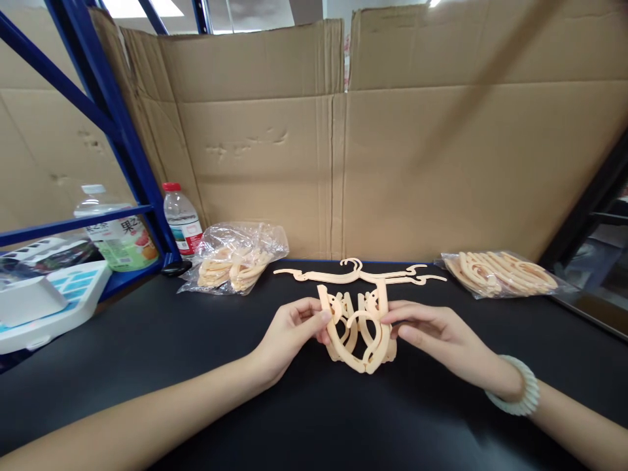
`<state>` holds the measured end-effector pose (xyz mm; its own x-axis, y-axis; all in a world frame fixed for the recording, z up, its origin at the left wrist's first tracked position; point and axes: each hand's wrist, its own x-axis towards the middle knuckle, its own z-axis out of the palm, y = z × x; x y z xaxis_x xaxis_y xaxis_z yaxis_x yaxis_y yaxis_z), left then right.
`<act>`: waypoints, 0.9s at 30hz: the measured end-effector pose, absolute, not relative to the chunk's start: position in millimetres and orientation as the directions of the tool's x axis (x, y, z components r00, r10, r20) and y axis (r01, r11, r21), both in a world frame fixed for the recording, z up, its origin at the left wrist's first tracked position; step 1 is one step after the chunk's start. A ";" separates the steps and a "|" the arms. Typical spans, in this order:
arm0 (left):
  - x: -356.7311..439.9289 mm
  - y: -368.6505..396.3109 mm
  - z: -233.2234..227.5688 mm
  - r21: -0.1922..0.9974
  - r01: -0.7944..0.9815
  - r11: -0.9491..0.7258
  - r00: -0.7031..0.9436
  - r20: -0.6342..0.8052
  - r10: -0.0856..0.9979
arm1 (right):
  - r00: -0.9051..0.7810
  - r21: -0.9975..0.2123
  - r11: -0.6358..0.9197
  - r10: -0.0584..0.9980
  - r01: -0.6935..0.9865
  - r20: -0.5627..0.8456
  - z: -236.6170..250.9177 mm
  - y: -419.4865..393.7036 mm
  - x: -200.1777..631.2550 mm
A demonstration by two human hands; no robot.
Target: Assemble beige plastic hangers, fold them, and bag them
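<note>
Both forearms enter from the lower corners of the frame and converge at lower centre, wrists low over the black desk (pixel 147 340). Left hand (pixel 289 330): fingers curled, thumb and fingertips pinched on the left edge of a bundle of peach plastic hanger pieces (pixel 360 327). Right hand (pixel 432 330): fingers extended and closed lightly on the bundle's right edge; a pale beaded bracelet (pixel 520 387) sits on its wrist. The bundle stands on edge between the two hands at centre frame, its lower curve resting on or just above the desk. Just behind it, flat on the desk, lies one assembled hanger (pixel 360 273). Left of centre, a clear bag of like pieces (pixel 233 258); at right, a second bag (pixel 500 271). At left, a red-capped bottle (pixel 181 219), a larger drink bottle (pixel 118 235) and a blue rack frame (pixel 122 124). Cardboard sheets (pixel 392 144) line the back.
</note>
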<state>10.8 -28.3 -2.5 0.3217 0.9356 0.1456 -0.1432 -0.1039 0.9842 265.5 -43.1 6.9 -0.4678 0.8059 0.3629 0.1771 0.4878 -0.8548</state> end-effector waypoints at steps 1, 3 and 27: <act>11.1 -28.7 -3.0 0.985 -0.130 -0.110 0.329 0.148 0.933 | -0.496 -0.841 0.507 0.788 0.187 0.365 7.3 -44.8 264.1; 12.2 -30.0 -3.5 0.987 -0.112 -0.118 0.342 0.150 0.928 | -0.541 -0.821 0.536 0.758 0.196 0.366 7.9 -47.6 262.1; 17.4 -40.0 -3.9 0.955 -0.145 -0.260 0.544 0.296 0.785 | -0.618 -0.844 0.512 0.719 0.160 0.319 7.4 -56.0 258.0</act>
